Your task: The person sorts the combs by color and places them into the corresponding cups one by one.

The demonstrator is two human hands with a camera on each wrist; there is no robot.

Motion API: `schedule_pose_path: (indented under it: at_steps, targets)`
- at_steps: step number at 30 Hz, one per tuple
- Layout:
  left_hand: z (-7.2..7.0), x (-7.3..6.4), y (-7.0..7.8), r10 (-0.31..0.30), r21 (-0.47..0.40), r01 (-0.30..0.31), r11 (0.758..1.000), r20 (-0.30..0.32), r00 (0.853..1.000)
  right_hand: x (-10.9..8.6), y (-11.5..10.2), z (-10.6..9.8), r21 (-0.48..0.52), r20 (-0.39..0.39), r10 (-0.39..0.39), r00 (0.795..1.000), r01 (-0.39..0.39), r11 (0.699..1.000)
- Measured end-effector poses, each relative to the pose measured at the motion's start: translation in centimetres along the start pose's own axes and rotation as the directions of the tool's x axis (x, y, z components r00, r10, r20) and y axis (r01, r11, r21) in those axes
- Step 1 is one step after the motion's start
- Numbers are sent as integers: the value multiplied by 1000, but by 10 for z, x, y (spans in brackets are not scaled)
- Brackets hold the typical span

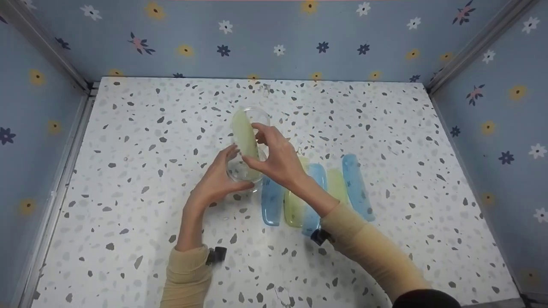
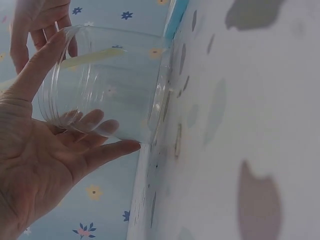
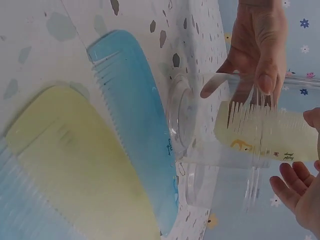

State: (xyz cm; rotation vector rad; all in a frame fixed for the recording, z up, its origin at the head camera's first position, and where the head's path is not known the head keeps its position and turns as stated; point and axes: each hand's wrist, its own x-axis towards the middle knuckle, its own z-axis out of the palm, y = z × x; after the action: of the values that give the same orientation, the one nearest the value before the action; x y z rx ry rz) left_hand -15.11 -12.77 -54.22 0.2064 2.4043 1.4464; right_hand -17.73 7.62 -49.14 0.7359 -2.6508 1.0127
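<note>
My left hand (image 1: 216,176) grips a clear jar (image 2: 127,85) that stands on the speckled table, thumb on one side and fingers round the other. A pale yellow-green comb (image 1: 244,128) is pinched between the thumb and fingers of my right hand (image 1: 281,157). It is tilted, its lower end inside the jar's mouth. In the right wrist view the teeth and a small printed figure on this comb (image 3: 245,132) show through the jar wall.
Right of the jar, several blue and yellow-green combs lie in a row, among them a blue comb (image 1: 270,205) nearest the jar and another blue comb (image 1: 358,188) at the far right. Behind the jar is a second clear round container (image 1: 264,114). Flowered panels (image 1: 274,38) enclose the table.
</note>
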Motion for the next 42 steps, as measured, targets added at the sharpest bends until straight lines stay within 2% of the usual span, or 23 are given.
schedule_pose_path:
  at_steps: [6,11,18,26,35,42]
  targets:
    - [0,1,0,-13,-10,13,1000,2,1000,-4,2,6,-27,33,38,999,-37,999]
    - [1,1,-1,23,-41,-23,999,-2,1000,-9,5,7,-47,36,50,998,-48,998]
    - [1,1,-2,28,-48,-29,998,-8,1000,-17,13,-3,-31,31,76,997,-75,997]
    - [-1,1,-4,18,-55,-19,998,-3,1000,-31,28,-17,-4,27,146,989,-146,989]
    - [-1,0,-3,-9,-36,9,999,11,1000,-51,44,-36,-32,77,268,960,-267,963]
    - [-1,1,-2,-34,-30,35,999,27,999,-72,65,-56,-69,69,344,936,-339,938]
